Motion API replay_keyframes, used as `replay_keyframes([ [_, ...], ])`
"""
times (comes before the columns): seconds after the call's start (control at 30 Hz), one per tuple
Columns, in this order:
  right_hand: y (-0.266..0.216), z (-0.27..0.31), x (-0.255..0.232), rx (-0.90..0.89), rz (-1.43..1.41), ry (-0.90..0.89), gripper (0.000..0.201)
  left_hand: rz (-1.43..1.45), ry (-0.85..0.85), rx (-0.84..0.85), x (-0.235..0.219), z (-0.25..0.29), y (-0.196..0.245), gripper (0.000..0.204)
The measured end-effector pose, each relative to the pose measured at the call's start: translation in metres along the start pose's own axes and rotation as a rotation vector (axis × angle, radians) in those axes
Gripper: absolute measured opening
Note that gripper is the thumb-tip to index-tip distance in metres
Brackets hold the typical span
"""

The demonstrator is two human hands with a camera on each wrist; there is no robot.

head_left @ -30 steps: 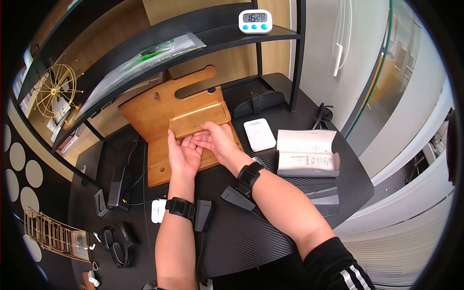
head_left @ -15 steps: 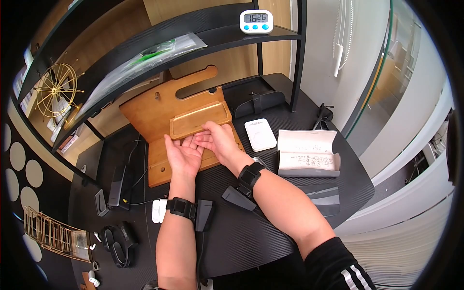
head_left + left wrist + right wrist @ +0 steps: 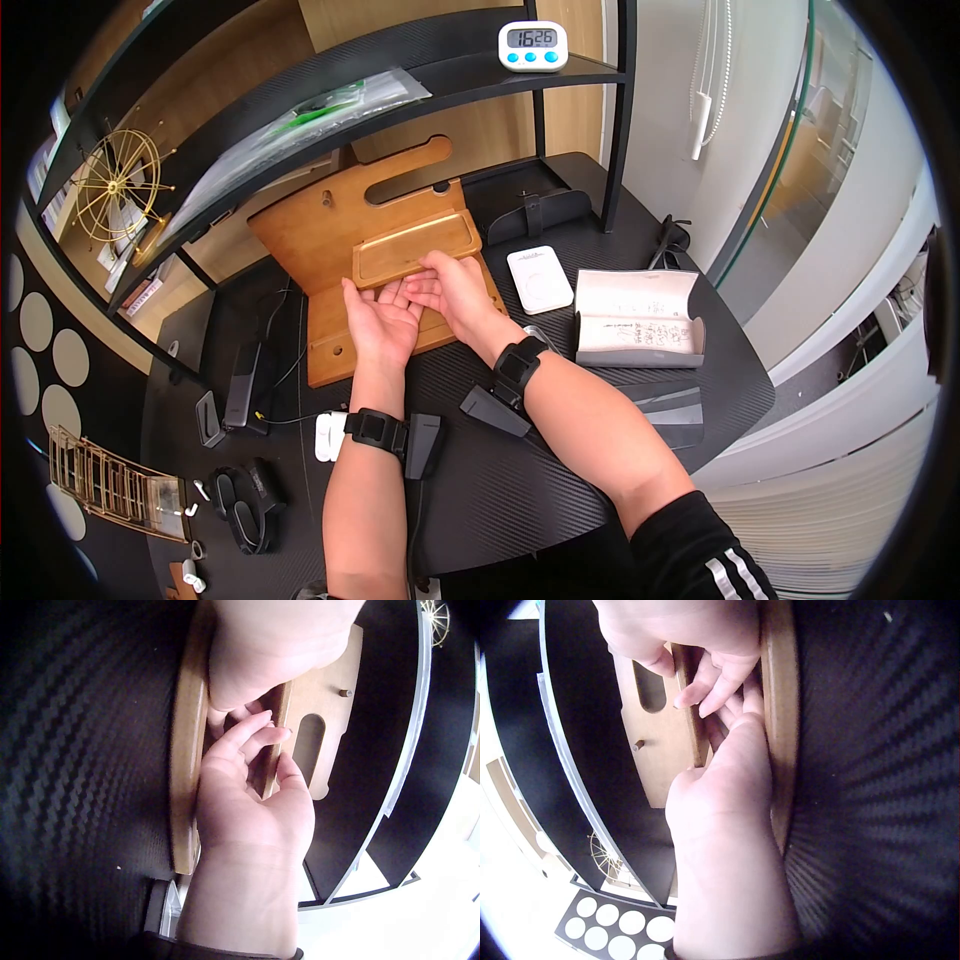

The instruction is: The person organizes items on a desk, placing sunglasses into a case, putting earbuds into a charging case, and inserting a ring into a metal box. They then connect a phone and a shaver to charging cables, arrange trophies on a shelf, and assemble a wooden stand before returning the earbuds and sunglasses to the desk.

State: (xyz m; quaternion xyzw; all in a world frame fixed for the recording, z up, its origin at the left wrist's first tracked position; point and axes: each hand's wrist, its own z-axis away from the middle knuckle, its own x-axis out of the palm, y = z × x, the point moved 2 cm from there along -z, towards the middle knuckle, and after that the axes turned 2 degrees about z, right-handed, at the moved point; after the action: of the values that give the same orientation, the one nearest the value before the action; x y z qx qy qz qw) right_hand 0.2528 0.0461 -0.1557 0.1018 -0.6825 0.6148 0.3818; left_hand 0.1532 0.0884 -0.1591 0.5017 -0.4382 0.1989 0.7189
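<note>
A brown wooden docking stand [image 3: 300, 240] with a slotted back panel and a grooved ledge [image 3: 420, 247] stands on the desk. Palm up, my left hand [image 3: 383, 330] reaches under the ledge, its thumb standing off to the left. My right hand [image 3: 462, 300] comes in from the right, thumb at the ledge's front edge and fingers bent beneath it. Fingers of both hands meet in the gap between ledge and base, seen close up in the left wrist view around the left hand [image 3: 255, 802]. Whatever the fingertips touch there is hidden.
Right of the stand lie a white rectangular pad [image 3: 540, 280], an open case [image 3: 640, 335] and a black glasses case [image 3: 535, 215]. A black shelf [image 3: 450, 85] holding a timer [image 3: 533, 47] overhangs the back. White earbud case [image 3: 328, 437] lies beside the left wrist.
The left thumb has come away from the ledge's front edge and swung slightly left. The right hand and the wooden stand hold their places.
</note>
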Motion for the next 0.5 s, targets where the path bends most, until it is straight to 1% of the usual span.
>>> replay_keyframes([
  [0.5,-0.0019,0.0018,0.001,0.014,0.016,-0.002,0.021,0.021,0.009,-0.006,0.0025,0.0015,-0.0001,0.063],
])
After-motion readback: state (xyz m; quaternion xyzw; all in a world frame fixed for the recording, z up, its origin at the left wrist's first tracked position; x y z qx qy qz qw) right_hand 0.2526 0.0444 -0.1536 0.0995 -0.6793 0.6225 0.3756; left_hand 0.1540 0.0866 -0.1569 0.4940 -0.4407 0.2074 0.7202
